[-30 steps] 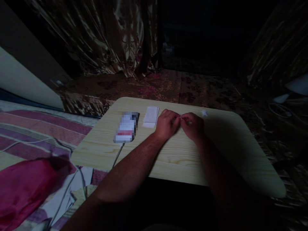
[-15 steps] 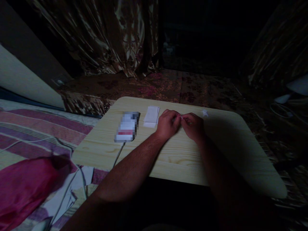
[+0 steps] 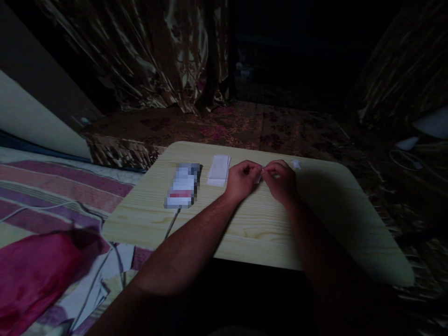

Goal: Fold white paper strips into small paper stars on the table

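Note:
My left hand [image 3: 241, 180] and my right hand [image 3: 283, 181] meet fingertip to fingertip over the far part of a pale wooden table [image 3: 266, 228]. Both pinch a small strip of white paper [image 3: 261, 173] between them; most of it is hidden by the fingers. A stack of white paper strips [image 3: 219, 170] lies just left of my left hand. A tiny white folded star [image 3: 296, 164] sits on the table just beyond my right hand.
A phone [image 3: 182, 185] with a cable running off the near edge lies left of the paper stack. A striped bedcover [image 3: 52, 196] and red cloth [image 3: 38, 275] are at the left. Dark patterned curtains [image 3: 147, 51] and carpet lie beyond the table.
Both hands stay together at the same spot. The fingers have shifted slightly on the paper strip, with my right hand's fingers raised a little higher.

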A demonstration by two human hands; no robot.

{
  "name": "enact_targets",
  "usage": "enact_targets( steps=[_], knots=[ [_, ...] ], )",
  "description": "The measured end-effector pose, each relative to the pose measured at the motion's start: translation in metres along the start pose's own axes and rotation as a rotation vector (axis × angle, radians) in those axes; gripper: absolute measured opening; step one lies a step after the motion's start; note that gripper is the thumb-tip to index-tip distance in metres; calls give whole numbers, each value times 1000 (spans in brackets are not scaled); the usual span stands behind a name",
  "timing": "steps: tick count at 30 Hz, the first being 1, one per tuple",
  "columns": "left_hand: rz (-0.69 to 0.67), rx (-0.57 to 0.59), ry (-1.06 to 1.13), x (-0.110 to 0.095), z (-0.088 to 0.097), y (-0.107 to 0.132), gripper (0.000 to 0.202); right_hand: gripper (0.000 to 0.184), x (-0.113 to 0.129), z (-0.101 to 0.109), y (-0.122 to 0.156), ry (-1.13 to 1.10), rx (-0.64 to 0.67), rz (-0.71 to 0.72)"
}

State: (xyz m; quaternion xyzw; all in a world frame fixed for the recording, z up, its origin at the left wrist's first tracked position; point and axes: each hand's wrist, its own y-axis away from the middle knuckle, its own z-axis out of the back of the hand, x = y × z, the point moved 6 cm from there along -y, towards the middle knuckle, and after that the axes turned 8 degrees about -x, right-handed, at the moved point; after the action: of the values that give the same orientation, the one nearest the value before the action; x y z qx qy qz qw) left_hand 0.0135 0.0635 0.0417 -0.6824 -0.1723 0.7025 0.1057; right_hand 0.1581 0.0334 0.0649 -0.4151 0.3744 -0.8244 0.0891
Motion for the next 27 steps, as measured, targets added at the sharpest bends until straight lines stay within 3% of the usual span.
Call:
enact_targets(
  steps=[7,12,21,27],
  knots=[
    [118,-79,58,4,3,-3,21,14,-11,-2,0,-131,61,-245],
    [148,-91,110,3,3,-2,21,15,-14,0,1,-138,37,-379],
    [197,-28,185,3,-3,1,22,14,-16,-2,1,-180,8,-405],
    [183,-45,203,8,-1,-1,24,22,-17,-9,3,-359,12,-443]
  ],
)
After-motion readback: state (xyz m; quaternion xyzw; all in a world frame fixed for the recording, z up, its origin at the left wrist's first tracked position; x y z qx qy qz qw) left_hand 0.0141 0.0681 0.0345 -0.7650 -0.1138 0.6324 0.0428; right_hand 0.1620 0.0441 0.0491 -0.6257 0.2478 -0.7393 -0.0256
